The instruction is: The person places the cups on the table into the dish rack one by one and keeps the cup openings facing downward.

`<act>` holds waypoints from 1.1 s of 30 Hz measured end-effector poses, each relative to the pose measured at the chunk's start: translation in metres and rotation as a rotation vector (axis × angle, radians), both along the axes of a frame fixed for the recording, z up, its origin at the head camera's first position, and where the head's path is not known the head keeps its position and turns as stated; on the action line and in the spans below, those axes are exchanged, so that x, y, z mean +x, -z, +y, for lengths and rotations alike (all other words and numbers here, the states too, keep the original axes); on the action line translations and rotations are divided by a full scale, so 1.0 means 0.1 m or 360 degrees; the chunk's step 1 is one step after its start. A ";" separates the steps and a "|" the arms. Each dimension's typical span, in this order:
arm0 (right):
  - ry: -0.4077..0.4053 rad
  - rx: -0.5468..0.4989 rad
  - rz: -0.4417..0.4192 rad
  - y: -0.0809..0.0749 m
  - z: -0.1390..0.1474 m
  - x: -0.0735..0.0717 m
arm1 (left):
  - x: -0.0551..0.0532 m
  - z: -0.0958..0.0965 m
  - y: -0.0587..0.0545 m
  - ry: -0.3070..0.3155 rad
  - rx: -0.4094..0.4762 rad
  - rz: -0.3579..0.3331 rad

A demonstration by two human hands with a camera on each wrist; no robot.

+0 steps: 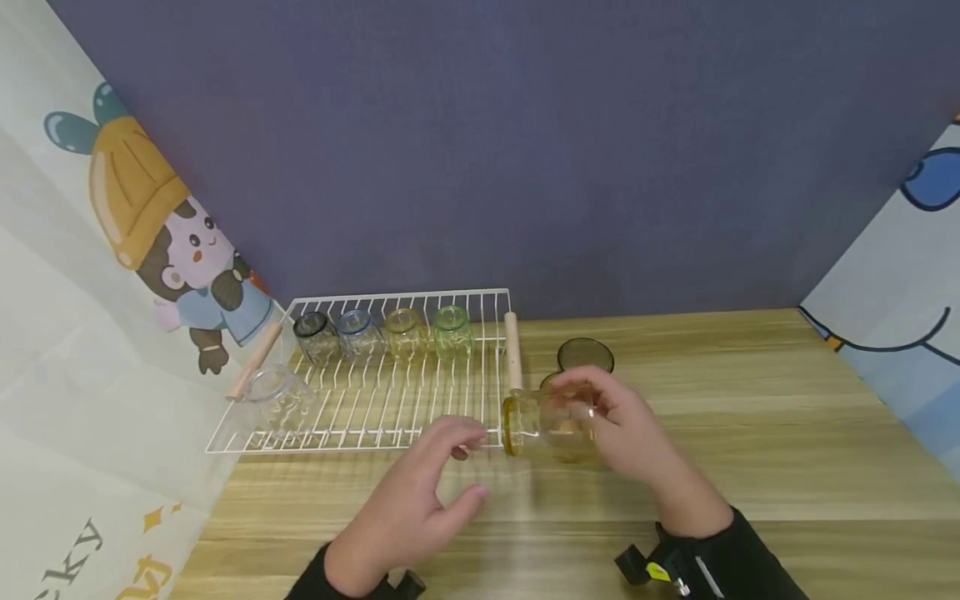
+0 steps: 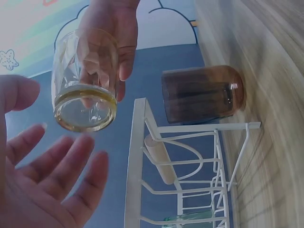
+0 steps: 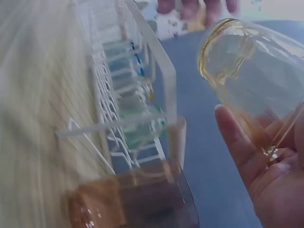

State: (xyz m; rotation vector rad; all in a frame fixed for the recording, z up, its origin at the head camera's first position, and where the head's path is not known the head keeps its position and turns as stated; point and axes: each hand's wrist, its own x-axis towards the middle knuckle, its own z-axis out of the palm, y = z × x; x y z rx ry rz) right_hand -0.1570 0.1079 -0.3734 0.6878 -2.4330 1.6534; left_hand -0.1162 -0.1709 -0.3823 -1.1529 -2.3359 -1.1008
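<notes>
My right hand grips a pale yellow drinking glass at its right end. The glass lies on its side in the air by the rack's front right corner, its deeper amber end pointing left. Facing that end, my left hand has its fingers spread and thumb apart, with nothing in it; the left wrist view shows a gap between its fingertips and the glass. A brown-tinted glass stands on the table, partly hidden behind my right hand in the head view.
A white wire rack with wooden handles stands at the left. Along its back sit upside-down grey, blue, yellow and green glasses. A clear glass sits at its front left. A dark panel rises behind.
</notes>
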 end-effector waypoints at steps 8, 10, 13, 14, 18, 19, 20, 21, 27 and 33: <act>-0.0196 -0.0411 -0.0217 0.12 -0.31 0.12 | 0.01 0.02 -0.02 -0.0045 0.0193 -0.0066; -0.0203 -0.0413 -0.0218 0.14 -0.37 0.14 | 0.02 0.03 -0.02 -0.0029 0.0245 -0.0116; -0.0226 -0.0444 -0.0264 0.16 -0.42 0.17 | 0.01 0.04 -0.01 -0.0027 0.0280 -0.0182; -0.0225 -0.0447 -0.0283 0.17 -0.42 0.18 | 0.01 0.05 0.00 -0.0027 0.0281 -0.0196; -0.0176 -0.0419 -0.0310 0.16 -0.45 0.23 | 0.01 0.08 0.05 0.0002 0.0320 -0.0207; -0.0150 -0.0394 -0.0313 0.16 -0.46 0.24 | 0.01 0.09 0.06 0.0008 0.0336 -0.0213; -0.0136 -0.0381 -0.0316 0.16 -0.47 0.25 | 0.02 0.10 0.08 0.0002 0.0340 -0.0208; -0.0118 -0.0370 -0.0317 0.15 -0.49 0.27 | 0.03 0.11 0.09 -0.0008 0.0340 -0.0202; -0.0080 -0.0391 -0.0378 0.15 -0.58 0.34 | 0.06 0.17 0.11 -0.0045 0.0341 -0.0173; -0.0119 -0.0393 -0.0375 0.19 -0.62 0.38 | 0.05 0.22 0.15 0.0065 0.0449 -0.0131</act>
